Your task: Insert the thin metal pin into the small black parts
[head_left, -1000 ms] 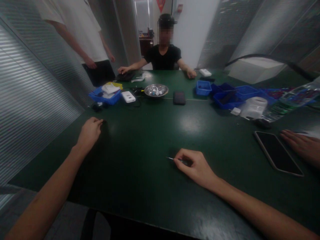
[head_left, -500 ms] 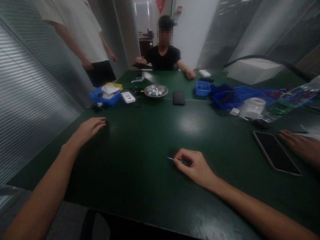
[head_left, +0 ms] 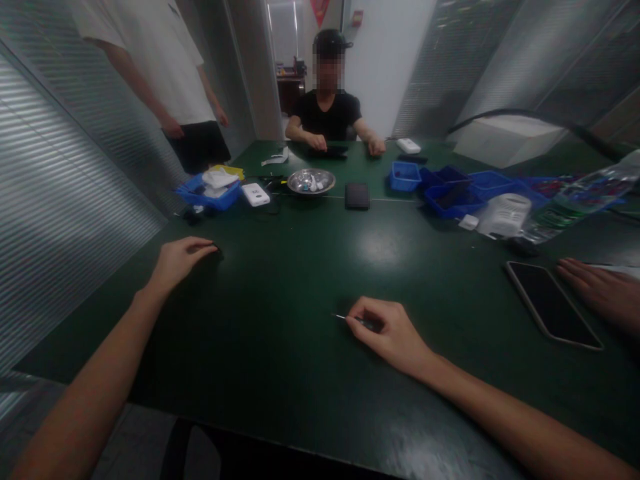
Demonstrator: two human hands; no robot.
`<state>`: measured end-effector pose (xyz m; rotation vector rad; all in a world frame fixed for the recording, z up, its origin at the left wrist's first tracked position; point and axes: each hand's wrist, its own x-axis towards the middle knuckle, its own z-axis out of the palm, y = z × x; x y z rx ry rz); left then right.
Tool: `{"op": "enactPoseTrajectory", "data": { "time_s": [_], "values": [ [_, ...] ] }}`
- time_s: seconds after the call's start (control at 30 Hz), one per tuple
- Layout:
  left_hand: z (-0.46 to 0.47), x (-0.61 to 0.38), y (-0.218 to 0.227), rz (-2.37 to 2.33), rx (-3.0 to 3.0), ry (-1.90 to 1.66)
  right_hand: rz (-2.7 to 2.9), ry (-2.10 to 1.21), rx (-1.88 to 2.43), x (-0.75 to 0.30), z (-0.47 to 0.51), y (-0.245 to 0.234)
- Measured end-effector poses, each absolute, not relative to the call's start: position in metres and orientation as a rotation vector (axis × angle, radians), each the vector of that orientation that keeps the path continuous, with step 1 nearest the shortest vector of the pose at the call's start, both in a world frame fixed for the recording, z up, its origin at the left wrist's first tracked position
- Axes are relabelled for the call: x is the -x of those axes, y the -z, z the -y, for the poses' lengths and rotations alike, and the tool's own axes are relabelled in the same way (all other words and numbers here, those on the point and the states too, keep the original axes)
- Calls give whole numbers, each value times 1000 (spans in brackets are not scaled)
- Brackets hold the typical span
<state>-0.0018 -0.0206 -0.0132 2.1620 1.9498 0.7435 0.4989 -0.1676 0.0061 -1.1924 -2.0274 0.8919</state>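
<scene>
On the left side of the dark green table (head_left: 280,280), my left hand (head_left: 176,261) is closed in a pinch, with a small dark piece (head_left: 217,247) at its fingertips. What kind of piece it is cannot be made out. My right hand (head_left: 393,330) rests on the table nearer to me, its fingers wrapped round a slim screwdriver-like tool (head_left: 339,316). The thin metal tip points left; most of the handle is hidden in the fingers.
Across the table sit a metal bowl (head_left: 295,189), a black square (head_left: 357,196), a white device (head_left: 255,195) and blue trays (head_left: 405,177). At right are a phone (head_left: 553,303), a bottle (head_left: 575,203) and another person's hand (head_left: 597,290). Two people are at the far side.
My left hand's fingers have drawn together round the small dark piece and shifted slightly right. My right hand holds still. The seated person has moved a dark flat object onto the table.
</scene>
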Motion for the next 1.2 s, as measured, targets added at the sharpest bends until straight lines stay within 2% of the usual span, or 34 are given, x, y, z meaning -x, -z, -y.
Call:
{"op": "enactPoseTrajectory", "data": {
  "time_s": [0.23, 0.57, 0.97, 1.2],
  "values": [
    [17, 5, 15, -1953, -2039, -752, 2023, -902, 1194, -498, 167, -6],
    [13, -9, 20, -1973, -1544, -914, 2029, -893, 1196, -497, 166, -5],
    [17, -26, 24, -2203, -1841, -922, 2017, -899, 1210, -495, 167, -5],
    [16, -28, 23, -2129, -2062, -782, 2016, -907, 1210, -496, 167, -5]
  ]
}}
